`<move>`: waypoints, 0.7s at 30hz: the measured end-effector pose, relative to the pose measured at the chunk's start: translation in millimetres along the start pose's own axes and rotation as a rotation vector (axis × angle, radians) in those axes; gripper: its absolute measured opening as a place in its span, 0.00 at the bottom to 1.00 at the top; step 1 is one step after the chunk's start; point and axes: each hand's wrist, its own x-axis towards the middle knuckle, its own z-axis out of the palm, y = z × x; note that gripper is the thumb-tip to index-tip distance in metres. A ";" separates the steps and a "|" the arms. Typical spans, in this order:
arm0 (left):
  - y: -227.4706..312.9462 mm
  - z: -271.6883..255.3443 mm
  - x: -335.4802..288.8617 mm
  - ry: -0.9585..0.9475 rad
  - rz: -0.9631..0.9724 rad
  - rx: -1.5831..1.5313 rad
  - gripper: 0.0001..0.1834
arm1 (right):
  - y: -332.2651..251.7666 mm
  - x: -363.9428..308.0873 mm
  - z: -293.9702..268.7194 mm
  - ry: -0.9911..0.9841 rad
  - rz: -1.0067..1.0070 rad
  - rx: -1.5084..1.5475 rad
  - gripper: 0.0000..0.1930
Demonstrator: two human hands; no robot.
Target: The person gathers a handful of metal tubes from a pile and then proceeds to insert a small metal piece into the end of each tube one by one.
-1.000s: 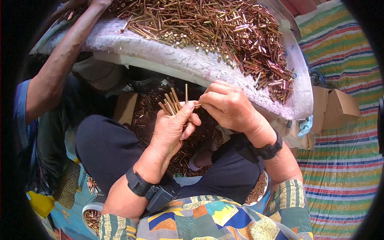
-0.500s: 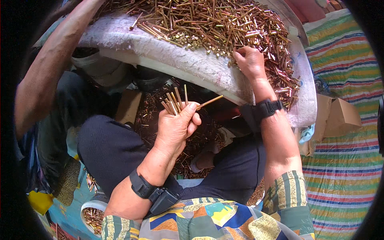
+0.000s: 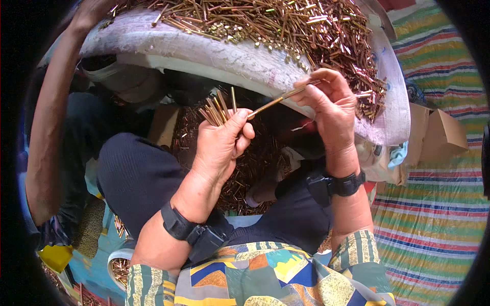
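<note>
My left hand (image 3: 217, 145) is closed around a bundle of thin brass-coloured bolts (image 3: 218, 108), their shanks fanning upward from the fist. One bolt (image 3: 270, 105) slants out to the right between its thumb and forefinger. At that bolt's far end, the fingers of my right hand (image 3: 334, 109) are pinched on it. Whether a small part sits in those fingertips is hidden. Just beyond, small pale-gold nut-like pieces (image 3: 227, 31) lie along the near side of a large heap of similar bolts (image 3: 286, 20).
The heap rests on a worktop with a thick white cloth-covered edge (image 3: 178, 53). Below it, many bolts lie between my legs. Another person's arm (image 3: 56, 112) reaches in at left. A white bucket (image 3: 113, 255) of bolts stands lower left; a cardboard box (image 3: 443, 135) and striped sheet (image 3: 434, 214) are right.
My right hand has come back from the heap's edge toward me and now pinches the far end of the slanted bolt. My left hand still grips the bundle.
</note>
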 end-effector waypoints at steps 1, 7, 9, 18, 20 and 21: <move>-0.7 0.9 0.1 -0.002 -0.005 0.005 0.06 | 1.2 -4.6 2.3 -0.009 0.009 0.028 0.09; -3.0 4.2 0.8 0.009 0.068 0.071 0.07 | 1.4 -16.3 8.3 -0.053 0.160 0.055 0.06; -3.1 2.4 1.1 0.013 0.083 0.062 0.07 | 3.2 -15.3 1.0 0.033 0.067 -0.005 0.07; -1.5 -0.4 1.3 0.004 0.117 0.088 0.07 | 4.5 -12.8 13.1 0.047 0.072 0.039 0.06; 2.1 1.3 -1.6 0.000 0.124 0.122 0.08 | 6.3 -13.8 18.7 0.018 0.150 0.031 0.05; 3.3 1.6 -2.3 0.003 0.126 0.119 0.08 | 6.6 -13.8 21.8 0.013 0.151 0.029 0.05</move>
